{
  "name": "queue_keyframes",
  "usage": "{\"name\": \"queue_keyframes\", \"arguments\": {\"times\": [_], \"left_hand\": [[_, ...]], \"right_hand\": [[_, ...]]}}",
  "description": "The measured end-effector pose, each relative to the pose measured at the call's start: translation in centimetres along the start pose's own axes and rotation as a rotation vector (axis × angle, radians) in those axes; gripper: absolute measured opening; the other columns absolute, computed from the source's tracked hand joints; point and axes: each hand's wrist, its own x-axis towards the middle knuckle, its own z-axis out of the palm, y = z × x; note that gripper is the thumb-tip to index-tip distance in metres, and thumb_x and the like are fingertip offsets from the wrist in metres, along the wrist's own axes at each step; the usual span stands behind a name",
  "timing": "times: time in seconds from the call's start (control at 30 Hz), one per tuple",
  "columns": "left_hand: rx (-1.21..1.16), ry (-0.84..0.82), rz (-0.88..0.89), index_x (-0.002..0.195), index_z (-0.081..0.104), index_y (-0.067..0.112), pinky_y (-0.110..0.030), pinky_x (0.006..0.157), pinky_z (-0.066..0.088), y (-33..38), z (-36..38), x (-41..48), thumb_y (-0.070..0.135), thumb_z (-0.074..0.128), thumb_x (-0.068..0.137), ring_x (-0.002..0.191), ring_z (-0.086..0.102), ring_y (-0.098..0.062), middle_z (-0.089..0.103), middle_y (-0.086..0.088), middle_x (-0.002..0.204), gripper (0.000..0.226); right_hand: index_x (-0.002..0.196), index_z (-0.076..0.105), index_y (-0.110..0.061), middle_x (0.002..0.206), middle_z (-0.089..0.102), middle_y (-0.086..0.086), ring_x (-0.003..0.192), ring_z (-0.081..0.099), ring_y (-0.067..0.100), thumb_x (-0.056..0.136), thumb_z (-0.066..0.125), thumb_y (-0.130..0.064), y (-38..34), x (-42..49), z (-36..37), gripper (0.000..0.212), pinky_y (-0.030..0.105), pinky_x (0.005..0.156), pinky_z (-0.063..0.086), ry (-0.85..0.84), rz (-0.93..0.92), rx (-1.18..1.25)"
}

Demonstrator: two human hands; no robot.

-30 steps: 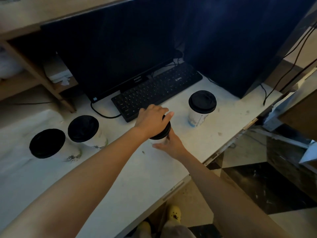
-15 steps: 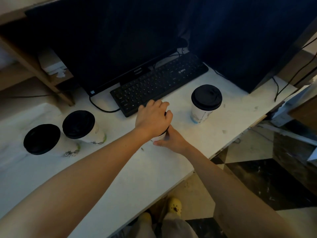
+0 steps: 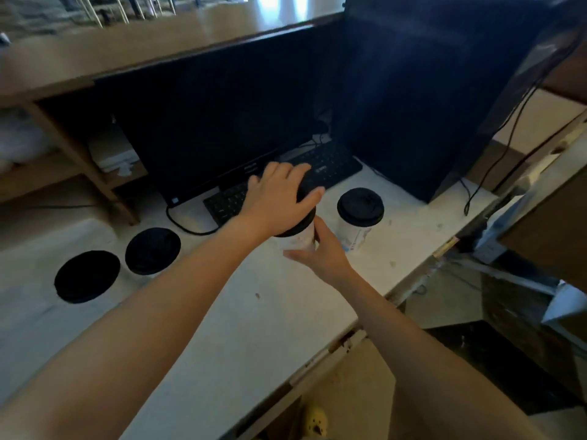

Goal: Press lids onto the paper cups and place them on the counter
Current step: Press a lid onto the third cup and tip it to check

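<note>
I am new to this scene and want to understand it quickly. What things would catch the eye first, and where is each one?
In the middle, the left hand lies flat on the black lid of a paper cup, while the right hand grips the cup's side from the front. To its right a lidded cup stands on the white counter; two more lidded cups stand at the left. Behind them are a dark monitor and a keyboard.

I note black lids (image 3: pixel 360 206) on white cups (image 3: pixel 355 234) with blue print, right of black keyboard (image 3: pixel 286 185); worktop (image 3: pixel 222 312) white, speckled.
</note>
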Motion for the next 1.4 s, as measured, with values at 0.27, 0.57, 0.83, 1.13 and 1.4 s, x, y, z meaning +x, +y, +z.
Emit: {"name": "queue_keyframes", "arguments": {"times": [0.27, 0.57, 0.83, 1.13, 1.4], "left_hand": [[-0.701, -0.234, -0.279, 0.143, 0.027, 0.038, -0.044, 0.079, 0.058, -1.1, -12.3, -0.7, 0.079, 0.033, 0.077, 0.116, 0.054, -0.023, 0.047, 0.001, 0.134, 0.078], [-1.402, -0.14, -0.322, 0.128, 0.04, 0.023, -0.04, 0.062, 0.058, -0.9, -13.3, -2.2, 0.039, 0.066, 0.081, 0.1, 0.06, -0.023, 0.053, -0.006, 0.114, 0.055], [-1.436, 0.1, -0.115, 0.107, 0.048, 0.041, -0.03, 0.062, 0.056, -2.9, -11.0, -4.5, 0.02, 0.073, 0.075, 0.102, 0.06, -0.026, 0.051, -0.003, 0.122, 0.046], [-0.924, 0.215, 0.31, 0.128, 0.032, 0.044, -0.004, 0.084, 0.042, -3.9, -12.4, -4.9, 0.04, 0.076, 0.06, 0.122, 0.041, 0.002, 0.037, 0.009, 0.137, 0.081], [-1.548, -0.275, -0.061, 0.135, 0.045, 0.038, -0.053, 0.079, 0.055, -5.4, -12.9, -3.2, 0.062, 0.073, 0.063, 0.123, 0.051, -0.03, 0.05, 0.0, 0.137, 0.081]], "right_hand": [[0.123, 0.051, -0.024, 0.117, 0.055, -0.007, 0.111, 0.047, 0.014, 0.059, 0.083, -0.03, -10.3, 2.1, -5.1, 0.072, 0.024, 0.088, 0.044, 0.332, -0.387, -0.467], [0.127, 0.049, -0.012, 0.123, 0.054, 0.005, 0.116, 0.042, 0.021, 0.07, 0.074, -0.025, -16.2, 1.7, -6.3, 0.064, 0.04, 0.106, 0.035, 0.543, -0.77, -0.968], [0.122, 0.049, -0.028, 0.121, 0.059, 0.003, 0.115, 0.055, 0.02, 0.091, 0.03, -0.061, -19.5, 0.8, -8.3, 0.05, 0.039, 0.097, 0.047, 0.127, -0.068, -0.172], [0.118, 0.053, -0.014, 0.087, 0.062, 0.01, 0.069, 0.064, 0.021, 0.086, 0.053, -0.054, -20.9, 0.5, -8.4, 0.051, 0.034, 0.063, 0.056, -0.134, 0.118, 0.231], [0.12, 0.046, -0.018, 0.116, 0.06, 0.014, 0.108, 0.062, 0.026, 0.085, 0.065, -0.019, -19.6, 0.6, -8.1, 0.04, 0.044, 0.089, 0.054, -0.121, -0.124, 0.416]]}}
